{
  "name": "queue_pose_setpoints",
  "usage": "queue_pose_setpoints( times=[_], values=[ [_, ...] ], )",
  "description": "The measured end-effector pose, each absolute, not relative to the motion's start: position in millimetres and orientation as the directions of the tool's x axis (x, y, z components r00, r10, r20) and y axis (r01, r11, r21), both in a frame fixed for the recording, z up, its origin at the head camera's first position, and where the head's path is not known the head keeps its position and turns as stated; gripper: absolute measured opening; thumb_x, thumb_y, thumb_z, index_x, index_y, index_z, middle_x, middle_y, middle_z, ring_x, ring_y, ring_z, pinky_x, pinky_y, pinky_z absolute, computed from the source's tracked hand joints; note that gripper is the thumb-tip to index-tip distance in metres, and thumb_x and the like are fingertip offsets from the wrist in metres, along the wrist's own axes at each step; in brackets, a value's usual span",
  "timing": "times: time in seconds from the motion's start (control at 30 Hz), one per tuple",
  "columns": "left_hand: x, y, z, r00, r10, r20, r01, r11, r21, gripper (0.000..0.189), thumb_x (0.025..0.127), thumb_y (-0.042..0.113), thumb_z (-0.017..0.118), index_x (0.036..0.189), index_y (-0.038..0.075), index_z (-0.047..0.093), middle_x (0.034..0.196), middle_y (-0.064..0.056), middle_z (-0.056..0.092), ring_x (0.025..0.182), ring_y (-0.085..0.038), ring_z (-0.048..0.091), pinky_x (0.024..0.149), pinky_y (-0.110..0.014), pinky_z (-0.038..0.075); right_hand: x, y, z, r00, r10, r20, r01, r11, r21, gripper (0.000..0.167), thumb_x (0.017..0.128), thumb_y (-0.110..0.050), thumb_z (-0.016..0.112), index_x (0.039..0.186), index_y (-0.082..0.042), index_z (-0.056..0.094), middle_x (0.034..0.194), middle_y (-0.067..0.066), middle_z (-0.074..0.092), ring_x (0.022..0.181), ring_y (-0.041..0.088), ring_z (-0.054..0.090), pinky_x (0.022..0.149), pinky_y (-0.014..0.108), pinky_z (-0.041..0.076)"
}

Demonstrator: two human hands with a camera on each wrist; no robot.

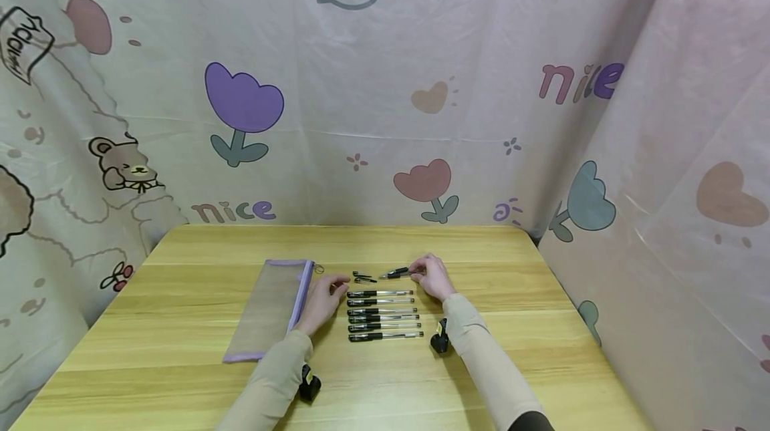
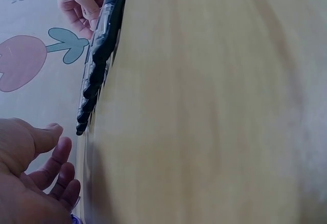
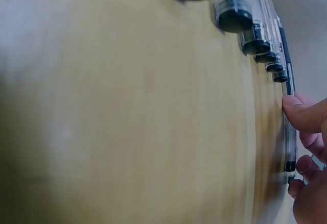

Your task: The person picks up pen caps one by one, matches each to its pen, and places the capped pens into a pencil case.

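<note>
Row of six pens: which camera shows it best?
The head view: the six pens lie side by side, each visible full length. The left wrist view shows them edge-on, overlapping; the right wrist view shows mainly their ends, the nearest cut off.

Head view: above the near side of the row of pens (image 1: 379,318), farthest from it, facing forward and down over the worktop (image 1: 559,351). Left wrist view: low, turned sideways, near the row's left end. Right wrist view: low, sideways, close to the row's right end. All share the row; head and left wrist share the pink tulip (image 1: 423,182) beyond it.
</note>
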State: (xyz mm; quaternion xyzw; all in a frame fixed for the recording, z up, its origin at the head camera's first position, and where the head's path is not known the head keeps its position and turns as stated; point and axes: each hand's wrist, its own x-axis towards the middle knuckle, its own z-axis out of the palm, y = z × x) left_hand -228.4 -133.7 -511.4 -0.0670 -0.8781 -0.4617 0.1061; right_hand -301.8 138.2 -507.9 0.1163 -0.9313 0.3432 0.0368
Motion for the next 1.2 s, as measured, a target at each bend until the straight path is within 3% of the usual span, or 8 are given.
queue_pose_setpoints(
  times=[0.8,1.2],
  values=[
    [-227.4,-134.5,-511.6,-0.974,0.026,0.224,0.202,0.543,0.815,0.023,0.093,0.000,0.065,0.116,-0.003,0.071,0.098,-0.012,0.072,0.087,-0.019,0.062,0.077,-0.024,0.050,-303.3,142.2,-511.6,-0.962,-0.225,0.155,-0.273,0.770,-0.576,0.004,0.087,-0.010,0.075,0.091,-0.012,0.077,0.098,0.006,0.063,0.097,0.023,0.049,0.091,0.042,0.038],
    [-229.5,-134.6,-510.4,-0.972,0.021,0.234,0.207,0.542,0.815,0.022,0.094,-0.001,0.064,0.115,-0.005,0.070,0.096,-0.014,0.071,0.085,-0.020,0.062,0.076,-0.025,0.051,-301.4,143.9,-510.9,-0.966,-0.212,0.145,-0.256,0.758,-0.600,0.005,0.088,-0.010,0.075,0.092,-0.010,0.078,0.104,0.008,0.065,0.105,0.027,0.052,0.100,0.047,0.039]
  ],
)
